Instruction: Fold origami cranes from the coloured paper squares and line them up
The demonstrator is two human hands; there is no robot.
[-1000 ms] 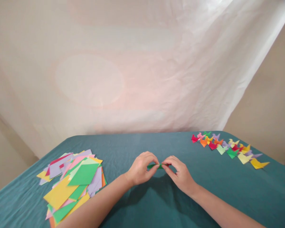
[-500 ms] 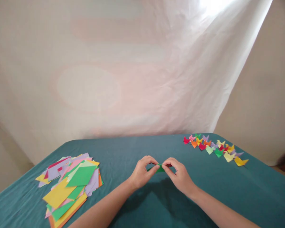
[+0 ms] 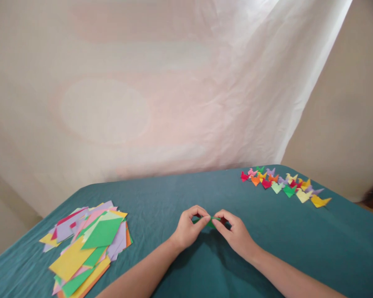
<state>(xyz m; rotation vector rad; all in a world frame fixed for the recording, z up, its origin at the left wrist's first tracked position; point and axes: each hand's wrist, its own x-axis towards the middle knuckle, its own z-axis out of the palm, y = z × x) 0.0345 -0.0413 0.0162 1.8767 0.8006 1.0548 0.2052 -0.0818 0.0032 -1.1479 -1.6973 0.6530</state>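
Observation:
A small green piece of folded paper [image 3: 211, 224] is held between my two hands, above the table near its middle. My left hand [image 3: 190, 227] pinches it from the left between thumb and fingers. On the other side, my right hand [image 3: 234, 229] grips it with thumb and forefinger. The fingertips of both hands nearly meet and cover much of the paper, so its exact folded shape is hidden.
On the left lies a loose pile of coloured paper sheets [image 3: 102, 234]. Several small folded paper birds [image 3: 289, 191] stand in rows at the far right. A dark green cloth [image 3: 161, 194] covers the table; a pale sheet [image 3: 174, 111] hangs behind it.
The view has tilted slightly. Both hands still hold the green paper, and the right fingers have shifted a little, showing more of its upper edge.

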